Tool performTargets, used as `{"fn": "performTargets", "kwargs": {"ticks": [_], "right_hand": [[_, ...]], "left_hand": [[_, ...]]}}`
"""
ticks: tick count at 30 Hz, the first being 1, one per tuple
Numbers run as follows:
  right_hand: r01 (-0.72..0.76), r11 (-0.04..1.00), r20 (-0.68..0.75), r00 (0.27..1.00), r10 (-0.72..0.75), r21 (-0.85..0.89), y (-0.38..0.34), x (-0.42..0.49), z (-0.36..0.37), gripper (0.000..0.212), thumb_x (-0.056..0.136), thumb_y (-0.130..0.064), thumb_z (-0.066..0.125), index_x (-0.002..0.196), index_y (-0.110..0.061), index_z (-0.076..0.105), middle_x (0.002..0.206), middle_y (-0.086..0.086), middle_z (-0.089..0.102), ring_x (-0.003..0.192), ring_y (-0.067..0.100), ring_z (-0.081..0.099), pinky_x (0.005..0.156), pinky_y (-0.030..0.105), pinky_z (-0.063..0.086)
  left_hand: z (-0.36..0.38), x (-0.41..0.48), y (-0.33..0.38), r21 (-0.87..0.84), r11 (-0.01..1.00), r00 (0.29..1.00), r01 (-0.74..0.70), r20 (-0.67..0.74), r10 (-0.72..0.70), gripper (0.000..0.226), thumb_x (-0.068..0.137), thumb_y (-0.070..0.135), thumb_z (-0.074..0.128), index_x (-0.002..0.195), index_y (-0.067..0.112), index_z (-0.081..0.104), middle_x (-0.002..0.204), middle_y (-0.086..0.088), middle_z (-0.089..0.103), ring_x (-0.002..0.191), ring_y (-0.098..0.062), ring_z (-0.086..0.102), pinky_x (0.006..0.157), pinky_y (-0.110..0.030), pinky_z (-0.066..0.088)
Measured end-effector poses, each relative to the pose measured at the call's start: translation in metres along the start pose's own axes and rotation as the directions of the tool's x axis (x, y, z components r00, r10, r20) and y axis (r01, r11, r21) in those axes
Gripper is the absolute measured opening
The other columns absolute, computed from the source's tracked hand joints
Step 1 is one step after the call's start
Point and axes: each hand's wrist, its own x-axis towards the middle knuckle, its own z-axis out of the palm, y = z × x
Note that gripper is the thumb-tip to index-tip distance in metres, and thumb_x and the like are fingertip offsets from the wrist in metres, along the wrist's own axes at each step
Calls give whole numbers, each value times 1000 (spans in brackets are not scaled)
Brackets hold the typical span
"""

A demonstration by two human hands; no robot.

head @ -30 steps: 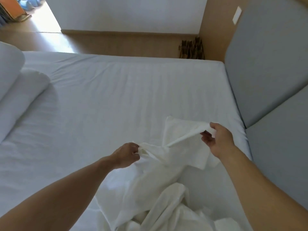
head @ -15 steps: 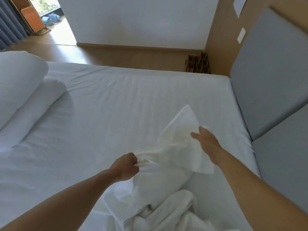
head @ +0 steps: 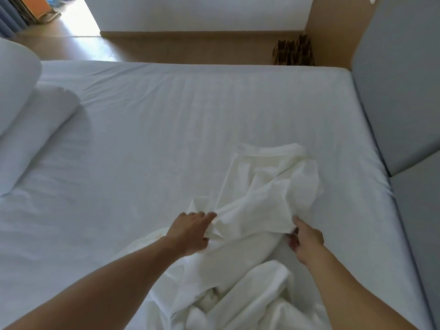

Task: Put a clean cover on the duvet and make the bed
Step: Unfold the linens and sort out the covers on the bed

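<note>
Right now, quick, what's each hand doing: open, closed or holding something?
Left hand: open, straight fingers resting on the duvet cover.
Right hand: pinching a fold of the duvet cover.

We see a wooden floor (head: 166, 47) under a white wall (head: 202, 13), sunlight (head: 78, 20) bright on it at far left beside blue curtains (head: 9, 22), and 2 grey padded panels (head: 400, 91) along our right.

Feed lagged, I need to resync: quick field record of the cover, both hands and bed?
cover: crumpled white fabric duvet cover, heaped on white fitted bed sheet, not spread
left hand: fingers straight, resting on cover
right hand: pinching cover's near fold
left side: bulky white folded bedding on sheet
right side: grey padded headboard
</note>
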Motion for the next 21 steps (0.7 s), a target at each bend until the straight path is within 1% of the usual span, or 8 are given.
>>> {"fn": "performTargets", "kwargs": {"ticks": [3,7,9,11,14,16,18,21], "right_hand": [[-92,990,29,996,90,107,-16,5,1,12,90,2,65,86,-1,54,81,12,54,61,18,49,33,14,33],[-151,967,169,979,117,206,-40,-4,6,19,93,12,48,81,-3,45,76,11,43,56,13,42,30,14,25],[-93,958,253,967,22,271,-73,-26,26,24,94,13,42,79,-5,44,70,7,39,43,9,42,31,15,25],[7,925,338,930,-145,379,-119,-66,52,21,94,12,45,84,-6,50,71,6,45,39,6,45,36,14,30],[114,867,520,759,-391,486,-184,-134,81,15,95,7,51,92,-5,59,81,9,62,59,11,64,52,15,48],[311,878,613,629,-478,365,-209,-164,88,14,96,0,57,102,-11,64,102,7,73,90,16,72,68,23,55],[567,817,608,614,-503,104,-212,-177,85,22,93,-10,65,113,-19,66,119,0,71,108,15,67,80,28,53],[746,638,599,603,-526,-190,-186,-175,69,42,89,-10,70,129,-20,61,131,-4,63,115,9,60,84,18,46]], "left_hand": [[-4,-3,-1,-33,999,999,-29,-43,28,37,93,29,52,130,22,54,118,-2,57,106,-26,59,84,-35,47],[-25,-14,-7,-140,989,994,-47,-101,33,31,98,39,46,107,16,65,101,-2,63,91,-27,63,76,-32,45],[-41,-16,-10,-191,981,985,-17,-169,-16,33,100,37,43,88,12,60,87,-1,61,80,-26,59,71,-32,43],[-58,-19,-10,-274,960,976,-48,-216,-13,29,102,33,45,83,13,54,83,2,52,79,-21,52,71,-32,42],[-83,-26,-5,-488,864,967,-126,-253,-2,18,101,26,50,95,13,60,100,9,52,97,-13,53,85,-26,44],[-107,-34,1,-670,736,973,-95,-218,-73,14,102,23,50,99,14,60,105,14,56,98,-6,54,89,-22,41],[-137,-42,10,-769,638,972,-46,-182,-149,17,103,24,48,89,16,54,83,12,53,76,-6,49,75,-24,40],[-185,-47,20,-841,538,947,-57,-215,-237,25,102,27,48,80,15,46,72,6,46,66,-11,41,60,-25,36]]}}
